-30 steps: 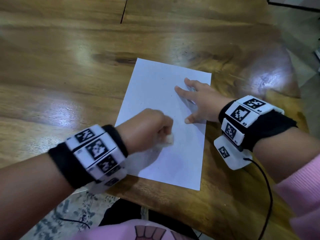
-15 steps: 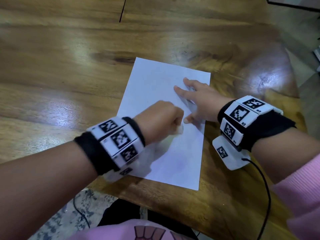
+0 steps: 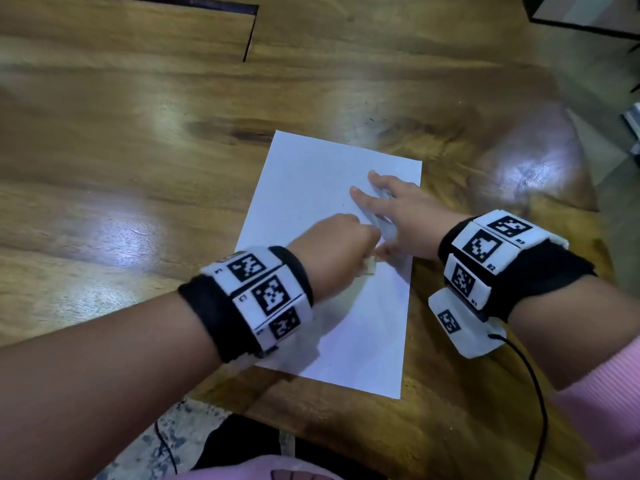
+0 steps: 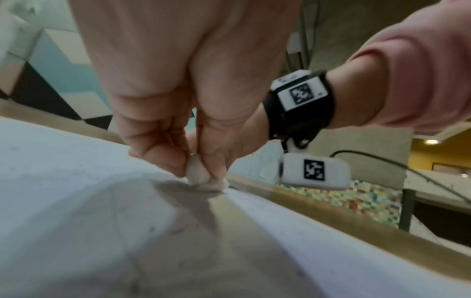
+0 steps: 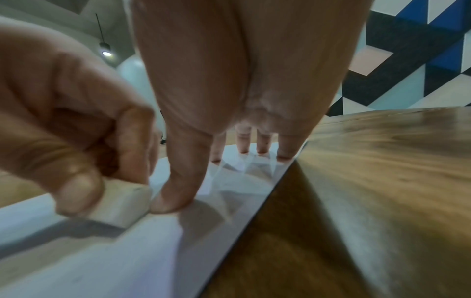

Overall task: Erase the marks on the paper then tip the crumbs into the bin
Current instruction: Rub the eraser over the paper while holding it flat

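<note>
A white sheet of paper [image 3: 311,188] lies on the wooden table [image 3: 121,116]. My left hand [image 3: 332,247] pinches a small white eraser [image 3: 370,267] and presses it on the paper's right half; the eraser [image 5: 122,203] sits against my right thumb. The left wrist view shows the eraser [image 4: 201,177] between thumb and fingers, touching the paper [image 4: 76,201]. My right hand [image 3: 398,216] lies flat with straight, spread fingers [image 5: 262,141] holding down the paper [image 5: 127,252] near its right edge. Faint specks dot the sheet. No bin is in view.
The table's near edge [image 3: 311,424] runs just below the paper, with patterned floor [image 3: 162,441] beneath. A black cable [image 3: 533,393] trails from the right wrist camera [image 3: 464,323]. A dark seam [image 3: 249,32] crosses the tabletop at the back.
My left hand with the eraser has slid up and to the right across the paper, ending against the right thumb. The right hand has stayed flat in place.
</note>
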The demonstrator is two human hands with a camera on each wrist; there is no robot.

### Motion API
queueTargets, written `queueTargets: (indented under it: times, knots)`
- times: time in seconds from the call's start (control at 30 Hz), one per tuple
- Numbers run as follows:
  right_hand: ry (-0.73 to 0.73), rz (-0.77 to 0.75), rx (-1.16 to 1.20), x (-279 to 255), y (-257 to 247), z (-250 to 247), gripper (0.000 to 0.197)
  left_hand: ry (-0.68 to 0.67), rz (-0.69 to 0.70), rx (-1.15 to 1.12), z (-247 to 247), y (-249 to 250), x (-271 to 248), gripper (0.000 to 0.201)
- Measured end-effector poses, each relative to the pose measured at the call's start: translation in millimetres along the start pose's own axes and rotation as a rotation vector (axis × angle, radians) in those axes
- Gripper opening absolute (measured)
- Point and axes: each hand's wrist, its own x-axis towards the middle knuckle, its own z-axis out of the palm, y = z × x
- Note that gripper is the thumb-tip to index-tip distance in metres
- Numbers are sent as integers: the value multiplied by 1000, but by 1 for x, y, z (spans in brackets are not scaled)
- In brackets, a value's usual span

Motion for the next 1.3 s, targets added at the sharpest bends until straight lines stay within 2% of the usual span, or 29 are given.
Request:
queueTargets:
  times: [0.07,0.13,0.2,0.27,0.3,0.37,0.47,0.5,0.57,0.67,0.77,0.83,0.93,1.0,1.1,1.17,1.23,1.3]
  knots:
    - [-3,-6,-18,1,1,0,96,-41,23,34,2,4,-6,8]
    - [-9,-1,-9,0,2,-1,97,-110,127,24,11,6,-27,11]
    - [-14,0,4,-2,2,-1,97,-200,204,-24,20,3,-48,13]
    - [-11,-2,2,-2,2,-1,97,-243,224,-88,24,-3,-54,11]
    - [-8,-3,-1,-2,2,-1,97,-239,225,-104,22,-5,-50,11]
    - [-5,-6,-8,-1,1,0,97,-144,195,-76,15,-4,-32,9]
    - [-5,-8,-10,-1,1,-1,95,-12,28,-36,1,0,-1,7]
    - [-5,-9,-13,-1,2,-1,94,-17,21,-33,1,1,2,7]
    - [-17,-7,-19,-2,1,-1,94,-47,102,-27,7,3,-10,5]
    - [-30,3,-7,-3,1,-2,96,-179,233,-55,23,3,-44,9]
    - [-30,9,-2,-5,-1,-4,97,-259,229,-102,26,-8,-53,5]
    - [-19,21,7,-7,-4,-3,95,-164,161,-127,14,-22,-43,2]
    - [5,42,-24,-8,-10,-1,91,126,-16,-152,-10,-44,-11,6]
    - [3,49,-55,-7,-13,-2,90,195,-87,-149,-20,-49,12,8]
    - [-8,57,-82,-6,-14,-3,90,160,-96,-158,-17,-45,22,5]
    - [-5,55,-68,-6,-13,-2,91,150,-35,-161,-7,-45,3,11]
    - [-6,51,-59,-7,-13,-2,91,52,42,-160,2,-45,-27,13]
    - [-6,50,-59,-7,-12,-1,91,-92,44,-168,9,-43,-51,12]
